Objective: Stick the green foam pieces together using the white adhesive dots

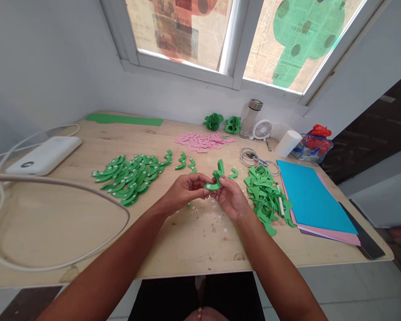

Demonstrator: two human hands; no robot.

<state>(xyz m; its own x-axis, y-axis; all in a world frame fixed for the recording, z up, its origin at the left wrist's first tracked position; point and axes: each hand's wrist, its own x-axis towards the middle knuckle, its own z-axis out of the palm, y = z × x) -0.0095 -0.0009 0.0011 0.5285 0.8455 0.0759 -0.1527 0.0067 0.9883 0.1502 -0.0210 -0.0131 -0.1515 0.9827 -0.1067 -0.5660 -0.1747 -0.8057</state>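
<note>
Held above the middle of the wooden table [194, 240]: a curved green foam piece [217, 176], pinched between both hands. Left hand [186, 191] closed on its lower left end, fingers curled around it; right hand [232, 196] clamped on the right side, thumb on top. Hands nearly touching each other, just over a scatter of small white paper bits [217, 218].

To the left, spread in a broad heap, many green curved pieces [130, 176] with white tabs. To the right, just beside the right hand, a pile of green offcuts [265, 196], with a white pen [280, 206] lying on it. Further right, stacked sheets, blue on top [312, 198]. Behind, near the wall: pink curved pieces [203, 141], two green foam flowers [222, 122], a glass bottle [251, 118], a small white fan [262, 129]. At far left, a white device [45, 154] with a looping cable [53, 223].
</note>
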